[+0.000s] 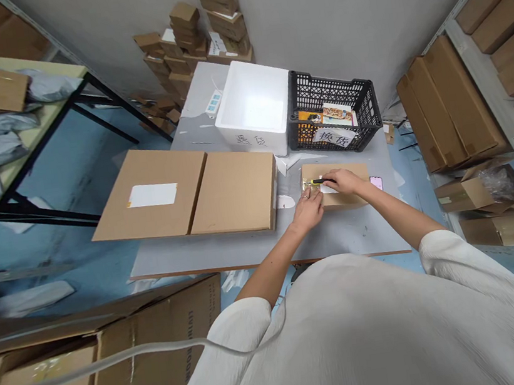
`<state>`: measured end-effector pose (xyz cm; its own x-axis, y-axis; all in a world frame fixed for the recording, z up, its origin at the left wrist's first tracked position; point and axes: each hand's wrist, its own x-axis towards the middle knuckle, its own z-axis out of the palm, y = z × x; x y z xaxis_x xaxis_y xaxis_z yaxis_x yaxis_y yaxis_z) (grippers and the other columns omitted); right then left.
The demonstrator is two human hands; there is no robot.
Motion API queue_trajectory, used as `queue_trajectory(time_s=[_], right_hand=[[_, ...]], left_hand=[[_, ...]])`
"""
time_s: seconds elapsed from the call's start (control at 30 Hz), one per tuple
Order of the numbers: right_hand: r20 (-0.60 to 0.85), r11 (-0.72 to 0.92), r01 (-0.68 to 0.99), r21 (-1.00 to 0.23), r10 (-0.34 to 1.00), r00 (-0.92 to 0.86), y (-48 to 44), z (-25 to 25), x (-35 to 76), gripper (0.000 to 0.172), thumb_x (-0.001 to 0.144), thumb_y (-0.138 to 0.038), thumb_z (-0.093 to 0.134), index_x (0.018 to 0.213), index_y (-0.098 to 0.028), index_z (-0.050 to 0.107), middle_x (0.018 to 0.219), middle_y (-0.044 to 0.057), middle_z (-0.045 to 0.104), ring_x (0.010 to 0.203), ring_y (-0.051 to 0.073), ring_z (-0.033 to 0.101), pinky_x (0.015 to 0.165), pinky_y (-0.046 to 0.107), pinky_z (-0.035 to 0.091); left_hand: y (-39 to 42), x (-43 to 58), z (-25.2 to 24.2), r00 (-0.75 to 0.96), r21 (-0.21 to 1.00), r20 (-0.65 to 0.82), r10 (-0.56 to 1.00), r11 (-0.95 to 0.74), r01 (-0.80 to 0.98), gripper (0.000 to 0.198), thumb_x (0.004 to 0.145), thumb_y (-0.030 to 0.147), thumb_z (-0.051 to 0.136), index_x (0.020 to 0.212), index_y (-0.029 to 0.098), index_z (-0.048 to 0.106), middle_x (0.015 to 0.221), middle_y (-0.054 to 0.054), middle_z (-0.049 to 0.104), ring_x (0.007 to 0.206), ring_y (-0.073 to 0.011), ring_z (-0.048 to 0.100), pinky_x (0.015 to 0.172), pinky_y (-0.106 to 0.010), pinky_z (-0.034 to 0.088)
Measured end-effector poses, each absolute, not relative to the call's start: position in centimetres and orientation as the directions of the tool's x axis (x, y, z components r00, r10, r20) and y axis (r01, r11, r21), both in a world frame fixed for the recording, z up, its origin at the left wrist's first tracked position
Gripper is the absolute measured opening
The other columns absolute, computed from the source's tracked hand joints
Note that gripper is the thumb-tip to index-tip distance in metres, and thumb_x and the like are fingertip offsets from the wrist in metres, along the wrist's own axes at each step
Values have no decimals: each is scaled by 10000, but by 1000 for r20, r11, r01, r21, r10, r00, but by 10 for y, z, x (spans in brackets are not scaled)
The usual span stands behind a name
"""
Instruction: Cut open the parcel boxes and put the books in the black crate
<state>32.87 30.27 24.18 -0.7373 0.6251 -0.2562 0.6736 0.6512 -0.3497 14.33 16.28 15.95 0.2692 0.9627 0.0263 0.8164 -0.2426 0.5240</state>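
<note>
A small cardboard box (354, 171) with a white label and shiny tape lies near the table's right end. My right hand (341, 180) is closed around a yellow-and-black utility knife (317, 181), whose tip points left over the taped end of the box. Just below the blade, my left hand (309, 208) rests on the box's left end, fingers laid against the cardboard and holding nothing visible. A phone (376, 183) with a lit screen lies right of the box, close to my right wrist.
Two larger cardboard boxes (232, 189) lie left on the grey table (245, 249). Behind stand a white foam bin (256, 131) and a black crate (365, 118) holding booklets. A power strip (214, 103) sits at the back. A pale cable (163, 346) crosses by my left arm.
</note>
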Motion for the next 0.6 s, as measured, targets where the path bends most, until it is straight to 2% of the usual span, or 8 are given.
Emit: queue_trajectory(time_s=[0.17, 0.33, 0.5, 0.6], right_hand=[[-259, 657, 670, -345, 620, -741, 303, 241, 329, 473, 1151, -566, 606, 1405, -228, 819, 1303, 148, 854, 1208, 322, 764, 1033, 382, 540], [-289, 654, 679, -334, 614, -734, 307, 241, 326, 512, 1124, -618, 644, 1397, -226, 828, 1263, 147, 857, 1169, 323, 771, 1025, 377, 532], [-298, 667, 673, -319, 603, -740, 312, 244, 322, 514, 1131, -616, 625, 1383, -221, 837, 1223, 149, 860, 1128, 322, 777, 989, 367, 529], [-311, 682, 671, -291, 596, -740, 312, 246, 319, 473, 1156, -557, 590, 1368, -219, 843, 1201, 148, 860, 1107, 311, 777, 969, 357, 526]], left_hand=[[163, 143, 158, 266, 529, 18, 964, -234, 815, 584, 991, 165, 589, 1571, 224, 629, 1706, -124, 631, 1707, -384, 420, 1403, -639, 377], [162, 143, 157, 269, 530, 19, 963, -238, 814, 557, 1000, 162, 569, 1551, 208, 637, 1703, -119, 635, 1709, -376, 422, 1394, -608, 404], [162, 143, 157, 271, 521, 21, 962, -242, 818, 583, 994, 149, 595, 1572, 215, 631, 1697, -120, 640, 1706, -375, 423, 1407, -609, 386], [163, 142, 155, 276, 514, 25, 961, -249, 821, 603, 978, 145, 623, 1574, 233, 632, 1699, -118, 638, 1702, -378, 425, 1415, -634, 365]])
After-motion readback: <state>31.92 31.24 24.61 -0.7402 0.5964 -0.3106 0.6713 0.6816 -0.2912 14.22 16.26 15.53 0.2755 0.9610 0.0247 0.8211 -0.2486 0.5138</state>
